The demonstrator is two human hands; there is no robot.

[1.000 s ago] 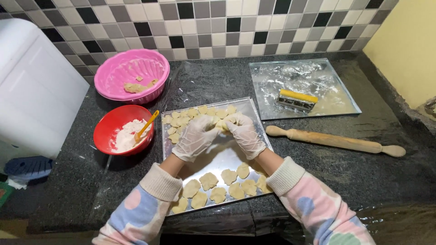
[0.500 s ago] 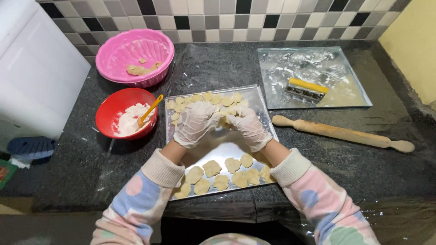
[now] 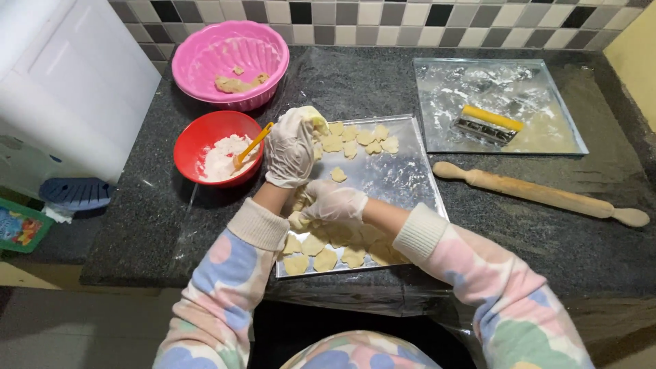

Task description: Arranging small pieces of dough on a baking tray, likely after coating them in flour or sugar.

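Packages: one | green-rimmed box [image 3: 19,225] with a colourful printed picture panel, blue and red patches | sitting low at the frame's left edge, below the dark countertop's [image 3: 157,225] left end | partly cut off | labels, signs, screens: none showing

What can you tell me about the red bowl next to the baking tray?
The red bowl is round, smooth and looks like plastic. It stands upright on the dark speckled counter, between the pink bowl and the metal tray. It holds white flour, and an orange-handled utensil leans in it over the right rim. The gloved left hand is just beside it.
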